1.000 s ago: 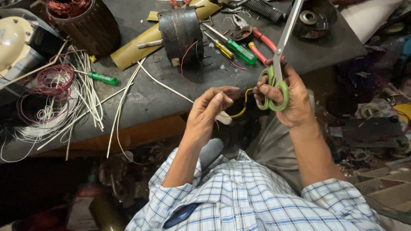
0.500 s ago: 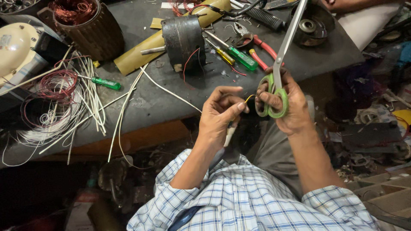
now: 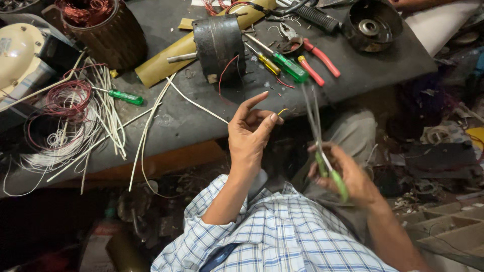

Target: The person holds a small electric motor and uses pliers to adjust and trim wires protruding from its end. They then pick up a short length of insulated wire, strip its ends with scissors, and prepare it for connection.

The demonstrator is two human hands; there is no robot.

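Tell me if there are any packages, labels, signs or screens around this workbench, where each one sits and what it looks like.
None that I can make out: no package, sign or screen.
The nearest thing to a label is a small pale rectangular patch on the cream domed housing at the far left edge of the workbench; too small to tell.

A dark grey table [image 3: 166,121] carries a black motor housing [image 3: 218,40] beside a tan tube [image 3: 166,60], green-handled screwdrivers [image 3: 282,63], red-handled pliers [image 3: 315,55], a copper-wound stator [image 3: 101,25], a round black cover [image 3: 372,22], and loose white and red wire coils [image 3: 65,116].
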